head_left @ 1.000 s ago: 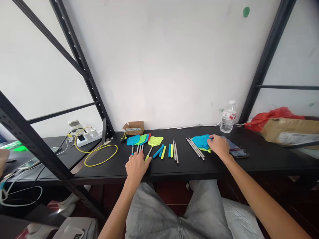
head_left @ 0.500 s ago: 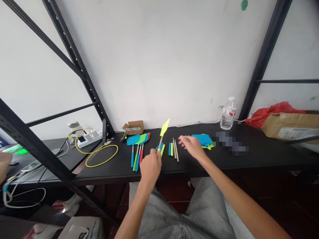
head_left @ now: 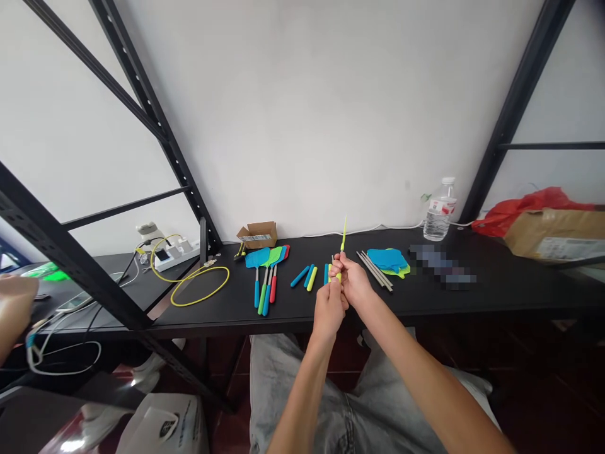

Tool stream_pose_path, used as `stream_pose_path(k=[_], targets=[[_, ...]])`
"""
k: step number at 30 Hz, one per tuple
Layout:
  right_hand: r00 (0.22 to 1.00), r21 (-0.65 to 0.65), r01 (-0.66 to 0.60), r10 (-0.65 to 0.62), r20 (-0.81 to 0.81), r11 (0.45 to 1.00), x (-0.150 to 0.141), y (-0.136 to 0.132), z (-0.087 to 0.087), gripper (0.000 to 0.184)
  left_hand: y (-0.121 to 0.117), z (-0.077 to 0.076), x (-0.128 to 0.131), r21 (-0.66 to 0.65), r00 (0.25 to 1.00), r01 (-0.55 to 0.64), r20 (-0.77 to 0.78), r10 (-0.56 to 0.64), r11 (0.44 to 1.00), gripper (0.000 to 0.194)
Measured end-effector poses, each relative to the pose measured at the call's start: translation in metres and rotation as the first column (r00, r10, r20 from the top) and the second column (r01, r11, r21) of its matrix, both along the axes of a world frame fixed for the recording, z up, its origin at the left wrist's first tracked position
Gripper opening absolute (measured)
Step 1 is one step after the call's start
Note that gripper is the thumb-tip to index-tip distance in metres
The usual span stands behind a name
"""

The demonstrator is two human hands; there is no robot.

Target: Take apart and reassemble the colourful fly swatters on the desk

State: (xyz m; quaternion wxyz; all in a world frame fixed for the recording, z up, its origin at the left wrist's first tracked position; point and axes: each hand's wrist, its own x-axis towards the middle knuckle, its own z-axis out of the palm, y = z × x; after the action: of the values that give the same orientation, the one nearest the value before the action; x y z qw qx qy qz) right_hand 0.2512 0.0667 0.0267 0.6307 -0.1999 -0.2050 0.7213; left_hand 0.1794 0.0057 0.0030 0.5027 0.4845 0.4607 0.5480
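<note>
A yellow-green plastic fly swatter (head_left: pixel 343 234) stands nearly upright between a person's two hands, leaning slightly right. Its flat mesh head is turned edge-on to the camera and reads as a thin, bright blade. A yellow grip (head_left: pixel 338 277) shows low between the hands, and fingers hide most of the shaft. The left hand (head_left: pixel 329 309) is closed around the lower end, with its fingers pressed together. The right hand (head_left: pixel 352 282) pinches higher up, just under the head, and touches the left hand.

The hands are held just above the front edge of a black worktop (head_left: pixel 425 302), to the right of three assembled fly swatters (head_left: pixel 267 265) in blue, green and blue with red. Just right of those swatters lie loose blue foam grips (head_left: pixel 300 276) and a yellow foam grip (head_left: pixel 312 279). Farther right are steel rods (head_left: pixel 375 271) and a stack of blue and yellow-green swatter heads (head_left: pixel 386 260). Behind the three swatters, against the wall, sits an open cardboard box (head_left: pixel 256 235). Another person's hand (head_left: pixel 14 306) enters at the far left, well apart from them.
</note>
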Motion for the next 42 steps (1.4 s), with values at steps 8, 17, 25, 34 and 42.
stream_pose_path(k=[8,17,25,34,42], targets=[[0.986,0.138,0.056,-0.076,0.145,0.989,0.002,0.015,0.009,0.027,-0.009,0.017,0.003,-0.145,0.929,0.215,0.336,-0.156,0.966,0.051],[0.944,0.176,0.15,-0.194,0.266,0.973,0.086,0.034,0.01,0.012,0.0,0.01,-0.031,0.134,0.78,-0.121,-0.6,0.178,0.983,0.037],[0.855,0.184,0.026,-0.117,0.506,0.983,0.067,0.019,-0.011,0.033,0.05,0.029,-0.033,0.265,0.176,-0.19,-0.938,0.298,0.946,0.026],[0.845,0.162,0.039,-0.119,0.522,0.986,0.063,0.015,-0.017,0.031,0.021,0.013,-0.048,0.287,0.116,0.094,-0.954,0.276,0.953,0.027],[0.832,0.141,0.007,-0.084,0.549,0.99,0.062,0.016,-0.025,0.03,0.034,0.013,-0.05,0.323,0.087,0.064,-0.944,0.317,0.944,0.03]])
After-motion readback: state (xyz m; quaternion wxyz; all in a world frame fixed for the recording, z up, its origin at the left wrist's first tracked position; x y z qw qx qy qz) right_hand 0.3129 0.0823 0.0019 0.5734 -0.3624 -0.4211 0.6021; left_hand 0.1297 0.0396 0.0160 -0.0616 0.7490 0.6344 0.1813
